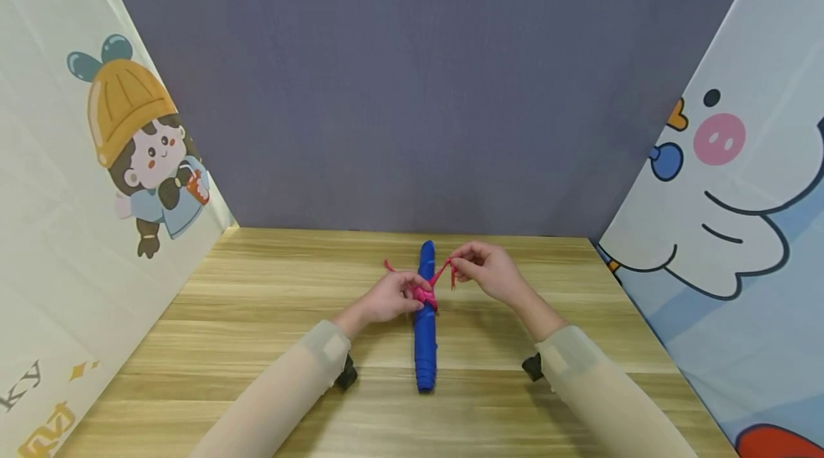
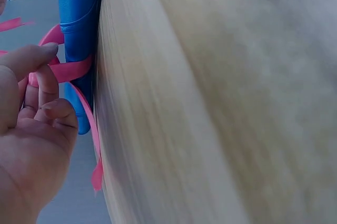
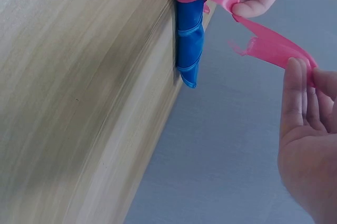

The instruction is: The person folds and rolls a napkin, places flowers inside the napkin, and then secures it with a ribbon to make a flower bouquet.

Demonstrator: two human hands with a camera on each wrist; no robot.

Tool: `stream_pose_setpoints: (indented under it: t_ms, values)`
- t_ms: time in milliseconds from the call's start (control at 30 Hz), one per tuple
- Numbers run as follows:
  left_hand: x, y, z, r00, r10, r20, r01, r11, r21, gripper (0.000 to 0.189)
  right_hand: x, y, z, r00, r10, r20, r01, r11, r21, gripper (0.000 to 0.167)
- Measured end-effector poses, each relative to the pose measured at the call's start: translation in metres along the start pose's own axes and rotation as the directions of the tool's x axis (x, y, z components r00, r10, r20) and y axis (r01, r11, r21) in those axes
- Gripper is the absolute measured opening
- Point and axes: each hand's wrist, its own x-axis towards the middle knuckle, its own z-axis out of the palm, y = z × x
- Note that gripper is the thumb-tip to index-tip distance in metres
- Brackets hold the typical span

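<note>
A rolled-up blue sheet (image 1: 425,351) with a smooth surface lies lengthwise on the table, pointing away from me. Round its middle goes a pink ribbon (image 1: 425,295), its band visible against the roll in the left wrist view. My left hand (image 1: 389,297) pinches the ribbon at the crossing on top of the roll, with thumb and fingers curled in. To the right and a little higher, my right hand (image 1: 492,272) pinches one ribbon tail (image 3: 274,50) between thumb and fingertips, the cut end hanging free. The other tail (image 2: 95,140) trails loose on the left.
The wooden table (image 1: 277,329) ends at a grey back panel (image 1: 412,86). Cartoon-printed cloths stand on the left (image 1: 51,179) and right (image 1: 759,243). A dark strap piece (image 1: 347,373) hangs below the left wrist, with another dark piece (image 1: 532,366) at the right wrist.
</note>
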Motion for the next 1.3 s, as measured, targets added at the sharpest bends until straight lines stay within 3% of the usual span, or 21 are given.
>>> stream_pose_setpoints:
  t_ms: [533,800,1033,1300]
  values:
    - [-0.001,0.000,0.002,0.999,0.023,-0.027,-0.022,1.000,0.021,0.009,0.000,0.003,0.002,1.000,-0.001,0.003,0.001,1.000,-0.012,0.018]
    - [-0.004,0.001,0.001,0.998,0.052,-0.039,-0.052,0.999,0.010,0.017,0.000,0.004,0.003,1.000,-0.009,-0.001,0.009,1.000,-0.009,0.017]
    - [-0.005,0.003,-0.002,0.994,0.085,-0.067,-0.079,0.992,0.100,0.017,-0.001,0.010,0.000,1.000,-0.012,0.002,0.012,1.000,-0.002,0.019]
    - [-0.010,0.004,-0.004,0.995,0.090,-0.051,-0.083,0.990,0.115,0.018,-0.002,0.015,-0.001,1.000,-0.009,0.003,0.009,1.000,-0.009,0.019]
